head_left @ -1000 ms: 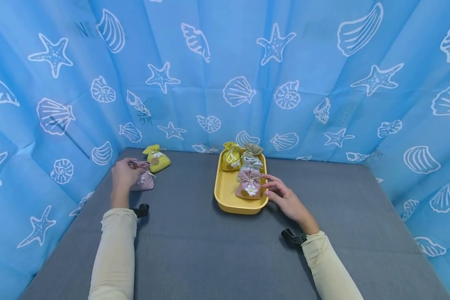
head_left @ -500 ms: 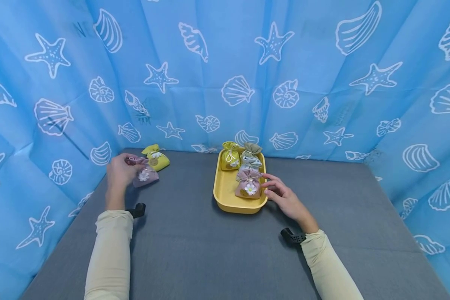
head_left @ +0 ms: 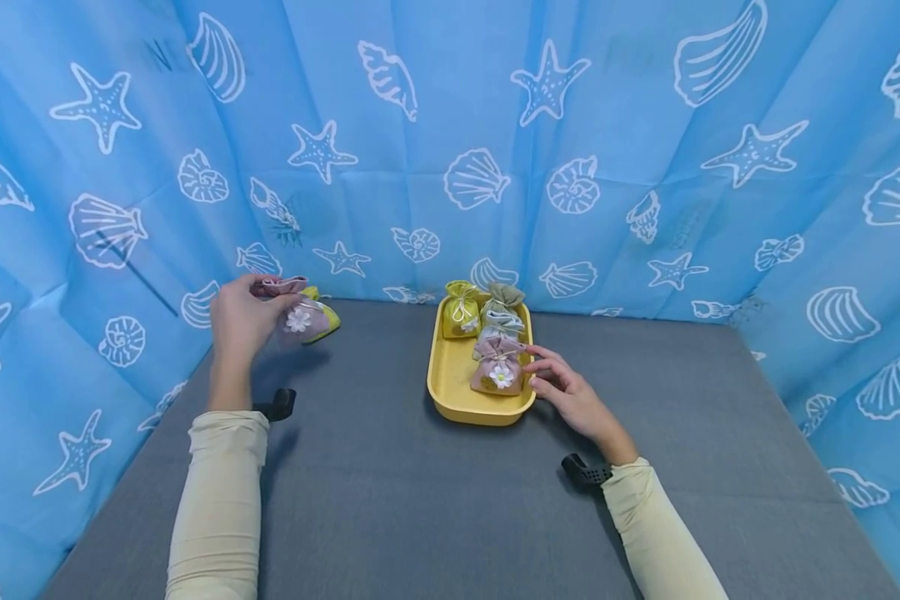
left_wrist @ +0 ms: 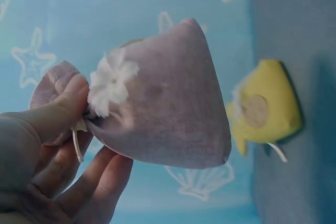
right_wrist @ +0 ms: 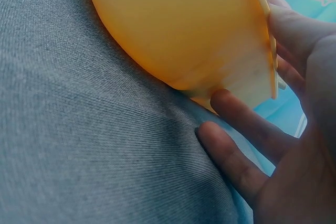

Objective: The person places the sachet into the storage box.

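My left hand (head_left: pixel 249 312) pinches a pink drawstring pouch (head_left: pixel 300 318) by its gathered neck and holds it in the air at the far left. In the left wrist view the pouch (left_wrist: pixel 168 114) hangs from my thumb and fingers (left_wrist: pixel 63 114), with a white flower at its tie. Behind it a yellow-green pouch (head_left: pixel 330 318) (left_wrist: pixel 265 111) lies on the table. My right hand (head_left: pixel 558 385) holds the right rim of a yellow tray (head_left: pixel 450 392). In the right wrist view the thumb lies over the tray (right_wrist: pixel 178 24) rim and the fingers (right_wrist: pixel 241 114) press its outer wall.
The tray holds a yellow pouch (head_left: pixel 461 312), a grey-green pouch (head_left: pixel 502 310) and a pink pouch with a daisy (head_left: pixel 499 371). The grey table (head_left: pixel 420 500) is walled at the back and sides by a blue seashell-print curtain (head_left: pixel 607 167).
My left hand has lifted the pink pouch off the table, up and slightly back. The right hand has stayed at the tray rim.
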{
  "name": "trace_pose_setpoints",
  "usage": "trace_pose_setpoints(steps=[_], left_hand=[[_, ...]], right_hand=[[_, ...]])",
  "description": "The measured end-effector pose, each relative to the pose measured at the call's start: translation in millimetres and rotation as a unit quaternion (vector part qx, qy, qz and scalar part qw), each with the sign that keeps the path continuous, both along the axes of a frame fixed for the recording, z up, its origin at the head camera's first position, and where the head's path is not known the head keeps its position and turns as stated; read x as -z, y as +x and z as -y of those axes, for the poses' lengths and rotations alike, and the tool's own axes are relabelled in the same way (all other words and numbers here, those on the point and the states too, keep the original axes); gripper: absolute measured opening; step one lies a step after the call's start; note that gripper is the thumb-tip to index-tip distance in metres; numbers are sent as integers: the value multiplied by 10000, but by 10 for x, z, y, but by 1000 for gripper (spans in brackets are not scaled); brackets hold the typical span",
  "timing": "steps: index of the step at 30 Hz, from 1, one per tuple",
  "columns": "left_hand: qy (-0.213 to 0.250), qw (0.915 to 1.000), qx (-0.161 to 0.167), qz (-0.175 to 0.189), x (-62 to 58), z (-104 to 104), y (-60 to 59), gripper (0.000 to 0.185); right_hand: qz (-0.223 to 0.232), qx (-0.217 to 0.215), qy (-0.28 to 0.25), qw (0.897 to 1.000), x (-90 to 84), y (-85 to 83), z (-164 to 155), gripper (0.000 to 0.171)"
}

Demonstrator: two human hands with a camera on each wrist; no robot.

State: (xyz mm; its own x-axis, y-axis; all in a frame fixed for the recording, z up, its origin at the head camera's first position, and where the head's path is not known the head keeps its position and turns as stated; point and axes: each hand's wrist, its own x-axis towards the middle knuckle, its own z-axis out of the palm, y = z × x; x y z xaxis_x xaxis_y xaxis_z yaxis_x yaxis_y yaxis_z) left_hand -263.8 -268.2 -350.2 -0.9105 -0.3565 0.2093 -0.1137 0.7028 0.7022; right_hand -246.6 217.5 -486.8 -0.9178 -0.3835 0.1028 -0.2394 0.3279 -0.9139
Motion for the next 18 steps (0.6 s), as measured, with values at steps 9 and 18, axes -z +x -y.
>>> trace_pose_setpoints(steps=[9,18], left_hand=[[168,9992,252,-254,-261,-270,38,47],[264,9939,814,-691,-408,-601,-85,40]], right_hand=[[-23,19,56,10000,5,25,-27,29],[-56,-79,-9,10000,-18,21,-11,30]])
